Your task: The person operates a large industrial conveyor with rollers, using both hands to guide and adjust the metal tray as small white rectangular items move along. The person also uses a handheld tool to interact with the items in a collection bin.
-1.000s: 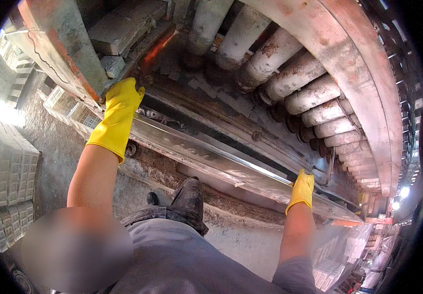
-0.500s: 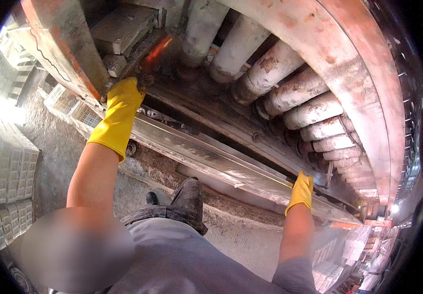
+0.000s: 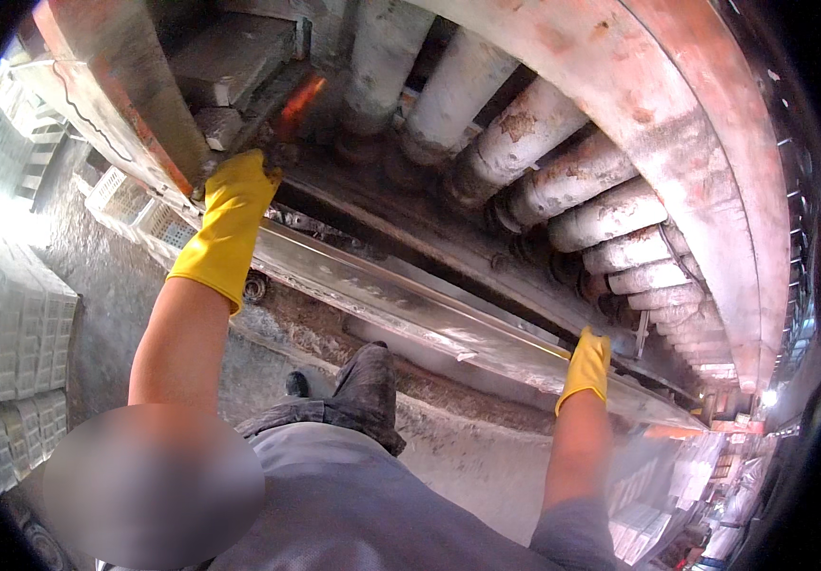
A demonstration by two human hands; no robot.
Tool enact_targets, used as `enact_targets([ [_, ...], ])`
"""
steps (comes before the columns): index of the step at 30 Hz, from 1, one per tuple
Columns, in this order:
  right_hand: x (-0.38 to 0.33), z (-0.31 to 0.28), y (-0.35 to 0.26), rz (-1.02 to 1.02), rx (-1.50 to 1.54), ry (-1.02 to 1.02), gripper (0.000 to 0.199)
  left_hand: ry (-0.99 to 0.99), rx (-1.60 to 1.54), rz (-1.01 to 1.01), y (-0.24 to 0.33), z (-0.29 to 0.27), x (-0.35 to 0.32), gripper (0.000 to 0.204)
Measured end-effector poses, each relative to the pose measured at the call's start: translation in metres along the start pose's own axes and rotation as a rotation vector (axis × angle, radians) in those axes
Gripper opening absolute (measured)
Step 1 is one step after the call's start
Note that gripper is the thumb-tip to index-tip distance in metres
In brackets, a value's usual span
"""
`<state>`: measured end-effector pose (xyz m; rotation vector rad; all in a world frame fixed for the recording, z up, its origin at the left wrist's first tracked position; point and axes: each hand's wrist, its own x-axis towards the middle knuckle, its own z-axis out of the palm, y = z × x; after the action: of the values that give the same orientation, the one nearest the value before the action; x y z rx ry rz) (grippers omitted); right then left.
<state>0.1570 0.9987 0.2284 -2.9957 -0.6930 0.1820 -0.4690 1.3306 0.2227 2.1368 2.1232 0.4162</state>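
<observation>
Both of my hands wear yellow rubber gloves and are at the near side of a roller machine. My left hand [image 3: 242, 190] is closed at the inner edge, beside the rusty upright plate [image 3: 125, 95]; what its fingers hold is hidden under the glove. Farther right, my right hand [image 3: 588, 358] is closed over the long metal rail [image 3: 401, 305], its fingertips on the far side and out of sight. Beyond the rail is a row of thick, pale, worn rollers [image 3: 520, 133].
A curved, rust-stained guard [image 3: 705, 162] arches over the rollers. Grey slabs [image 3: 234, 62] and an orange glow [image 3: 301, 98] are at the upper left. White plastic crates [image 3: 130, 205] stand beyond the rail's left end. Stacked white blocks [image 3: 16, 333] stand at the left.
Both hands keep the same places on the machine. The view has shifted very slightly; nothing has been taken or let go.
</observation>
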Motion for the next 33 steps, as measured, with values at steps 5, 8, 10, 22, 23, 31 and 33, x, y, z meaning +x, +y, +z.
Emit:
enact_targets([
  [5, -0.002, 0.019, 0.021, -0.113, 0.050, 0.069, 0.044, 0.001, 0.005, 0.011, -0.008, 0.000, -0.009, 0.045],
  [8, 0.003, 0.029, 0.043, -0.088, 0.041, 0.102, 0.065, -0.025, -0.015, 0.002, -0.010, -0.004, -0.018, 0.046],
  [10, -0.001, 0.031, 0.047, -0.101, -0.006, 0.110, 0.066, -0.022, -0.014, 0.005, -0.011, -0.011, -0.027, 0.046],
  [22, -0.076, 0.006, 0.018, 0.198, 0.446, 0.043, 0.065, -0.035, -0.028, 0.004, -0.029, -0.014, -0.062, 0.049],
  [23, -0.074, 0.011, 0.030, 0.164, 0.409, 0.072, 0.064, -0.075, -0.020, 0.000, -0.019, -0.026, -0.066, 0.049],
  [31, -0.091, 0.014, 0.029, 0.171, 0.460, 0.052, 0.061, -0.006, -0.007, 0.035, -0.033, -0.023, -0.081, 0.048],
  [33, -0.095, 0.013, 0.029, 0.177, 0.466, 0.033, 0.059, 0.001, -0.013, 0.042, -0.036, -0.022, -0.083, 0.047],
])
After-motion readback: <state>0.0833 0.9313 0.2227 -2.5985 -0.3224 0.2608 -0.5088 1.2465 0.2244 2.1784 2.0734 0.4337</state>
